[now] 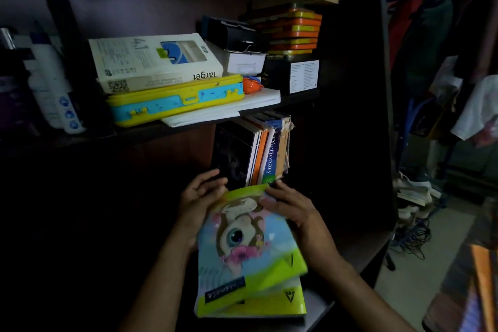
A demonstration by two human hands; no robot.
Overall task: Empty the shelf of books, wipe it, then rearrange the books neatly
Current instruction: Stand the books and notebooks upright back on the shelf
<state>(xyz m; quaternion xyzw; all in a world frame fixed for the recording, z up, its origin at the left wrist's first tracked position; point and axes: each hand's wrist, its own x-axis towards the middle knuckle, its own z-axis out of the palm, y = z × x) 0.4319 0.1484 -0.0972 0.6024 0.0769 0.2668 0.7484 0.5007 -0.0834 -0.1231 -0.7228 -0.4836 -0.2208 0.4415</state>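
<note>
Both hands are on a bright cartoon-cover notebook, tipped up from a small stack of notebooks in the same green-and-blue covers that lies flat beneath it. The left hand has its grip curled round the notebook's left edge; the right hand presses its fingers over the top right corner, thumb hidden, so I cannot tell how firmly it holds there.

Just beyond the grip, a row of upright books, a blue dictionary among them, stands in the lower shelf compartment. It's too dark to say whether these are waiting to come out or have gone back in.

Above the grip, the upper shelf is loaded with a white box, a yellow-and-blue case and orange tins.

No cloth shows anywhere. I'd judge the job somewhere in the book-handling stage, with wiping unconfirmed and plenty left to tidy.
</note>
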